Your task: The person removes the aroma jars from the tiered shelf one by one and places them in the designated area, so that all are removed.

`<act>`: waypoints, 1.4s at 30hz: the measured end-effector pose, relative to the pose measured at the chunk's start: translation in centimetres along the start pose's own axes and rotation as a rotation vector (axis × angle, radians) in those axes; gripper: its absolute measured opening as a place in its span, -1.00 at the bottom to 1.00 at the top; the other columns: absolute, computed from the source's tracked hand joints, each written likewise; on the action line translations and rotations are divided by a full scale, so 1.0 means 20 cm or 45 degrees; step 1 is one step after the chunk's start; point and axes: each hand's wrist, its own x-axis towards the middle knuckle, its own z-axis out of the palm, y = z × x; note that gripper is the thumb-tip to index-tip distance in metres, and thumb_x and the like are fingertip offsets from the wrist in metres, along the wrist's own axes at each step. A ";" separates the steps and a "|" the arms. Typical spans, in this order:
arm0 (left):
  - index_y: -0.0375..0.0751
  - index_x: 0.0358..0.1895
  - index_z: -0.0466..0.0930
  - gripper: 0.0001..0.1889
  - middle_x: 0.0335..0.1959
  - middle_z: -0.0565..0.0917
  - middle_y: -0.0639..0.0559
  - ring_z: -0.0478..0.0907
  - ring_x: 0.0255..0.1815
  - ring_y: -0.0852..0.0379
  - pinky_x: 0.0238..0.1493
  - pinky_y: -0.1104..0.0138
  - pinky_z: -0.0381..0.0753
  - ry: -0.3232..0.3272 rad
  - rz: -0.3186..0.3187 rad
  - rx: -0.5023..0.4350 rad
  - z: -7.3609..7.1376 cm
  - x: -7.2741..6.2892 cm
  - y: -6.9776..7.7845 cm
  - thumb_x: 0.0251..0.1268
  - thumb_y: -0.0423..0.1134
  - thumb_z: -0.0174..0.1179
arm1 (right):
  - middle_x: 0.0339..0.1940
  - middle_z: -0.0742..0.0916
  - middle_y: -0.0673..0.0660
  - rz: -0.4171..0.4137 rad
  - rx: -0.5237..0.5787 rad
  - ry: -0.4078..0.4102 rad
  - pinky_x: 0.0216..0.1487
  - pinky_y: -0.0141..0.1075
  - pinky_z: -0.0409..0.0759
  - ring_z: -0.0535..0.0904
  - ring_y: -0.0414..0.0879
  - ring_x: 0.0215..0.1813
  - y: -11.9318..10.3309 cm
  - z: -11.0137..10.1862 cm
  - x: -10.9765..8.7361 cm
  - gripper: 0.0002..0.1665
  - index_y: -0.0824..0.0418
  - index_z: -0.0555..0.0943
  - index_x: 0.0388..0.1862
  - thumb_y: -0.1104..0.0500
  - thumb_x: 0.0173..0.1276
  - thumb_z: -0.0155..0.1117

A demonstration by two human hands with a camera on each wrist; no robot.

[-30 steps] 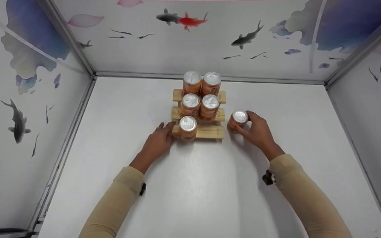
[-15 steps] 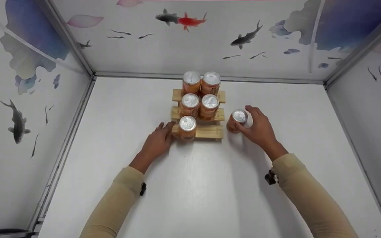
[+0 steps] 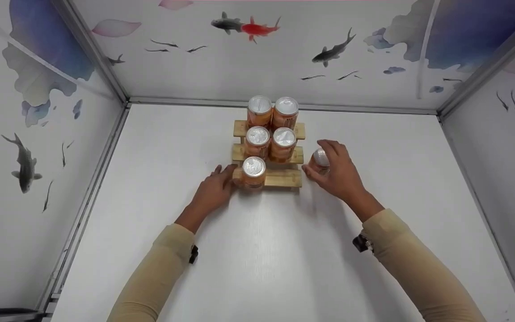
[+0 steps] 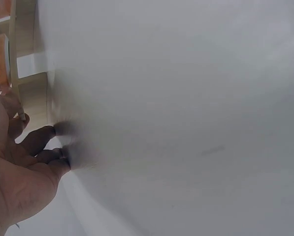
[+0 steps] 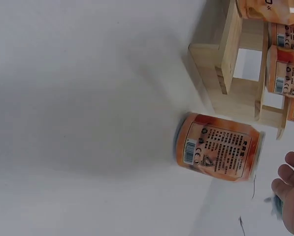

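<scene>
A stepped wooden rack (image 3: 284,178) stands at the back of the table, with orange cans on its three steps. Its lowest step bears a single can (image 3: 254,168) at the left. My left hand (image 3: 213,193) grips the left end of that step; in the left wrist view other fingers reach down to the tabletop. To the right of the rack another orange can (image 5: 216,147) stands upright on the table. Over it is my right hand (image 3: 339,175), fingers spread and partly covering it in the head view. The right wrist view shows these fingers (image 5: 289,174) beyond the can's lid, apart from it.
Two cans (image 3: 270,145) fill the middle step and two more (image 3: 273,112) the top one. Behind the rack rises a white panel (image 3: 275,67) with painted fish. Metal-framed side panels (image 3: 29,214) border the white table (image 3: 257,268).
My right hand has come off the can's side and moved left and up over it, covering more of it. That can stays in place. The left hand and rack have not moved.
</scene>
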 end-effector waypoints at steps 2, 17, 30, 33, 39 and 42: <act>0.06 0.70 0.40 -0.46 0.60 0.54 -0.28 0.29 0.75 -0.39 0.60 -0.37 0.39 -0.001 -0.006 -0.004 0.00 0.00 0.00 0.80 -0.03 0.03 | 0.56 0.54 0.36 -0.029 -0.003 -0.008 0.48 0.27 0.59 0.47 0.30 0.58 -0.03 0.01 0.00 -0.04 0.28 0.43 0.65 -0.14 0.48 0.58; 0.09 0.70 0.38 -0.46 0.60 0.53 -0.31 0.30 0.75 -0.36 0.60 -0.35 0.42 0.018 0.003 -0.016 0.02 0.02 -0.05 0.80 -0.01 0.01 | 0.31 0.75 0.28 -0.189 0.023 0.002 0.26 0.15 0.74 0.73 0.19 0.14 -0.17 0.12 -0.01 -0.21 0.30 0.61 0.47 -0.19 0.51 0.54; 0.07 0.76 0.31 -0.42 0.70 0.42 -0.23 0.21 0.80 -0.32 0.72 -0.27 0.26 -0.042 -0.072 -0.066 0.00 0.00 0.01 0.82 -0.05 0.01 | 0.25 0.81 0.22 -0.239 0.133 -0.043 0.24 0.11 0.77 0.76 0.16 0.29 -0.29 0.23 -0.01 -0.32 0.24 0.67 0.43 -0.13 0.53 0.55; 0.05 0.76 0.30 -0.42 0.68 0.43 -0.26 0.23 0.79 -0.32 0.72 -0.25 0.28 -0.041 -0.069 -0.063 0.00 0.00 0.01 0.82 -0.06 0.02 | 0.29 0.79 0.23 -0.255 0.146 -0.058 0.24 0.12 0.77 0.75 0.17 0.32 -0.31 0.25 -0.01 -0.33 0.25 0.67 0.42 -0.11 0.53 0.55; 0.07 0.77 0.28 -0.42 0.70 0.39 -0.33 0.26 0.78 -0.34 0.68 -0.27 0.34 -0.046 -0.081 -0.051 0.02 0.01 0.00 0.84 -0.04 0.01 | 0.32 0.76 0.26 -0.250 0.176 -0.114 0.22 0.15 0.75 0.75 0.21 0.29 -0.34 0.30 0.00 -0.30 0.27 0.62 0.46 -0.02 0.49 0.60; 0.08 0.75 0.33 -0.43 0.68 0.39 -0.41 0.30 0.74 -0.41 0.64 -0.32 0.37 -0.032 -0.054 -0.067 0.03 0.02 -0.02 0.83 -0.03 0.03 | 0.32 0.77 0.28 -0.233 0.183 -0.129 0.25 0.15 0.75 0.77 0.24 0.28 -0.35 0.32 0.01 -0.26 0.28 0.59 0.48 -0.03 0.48 0.61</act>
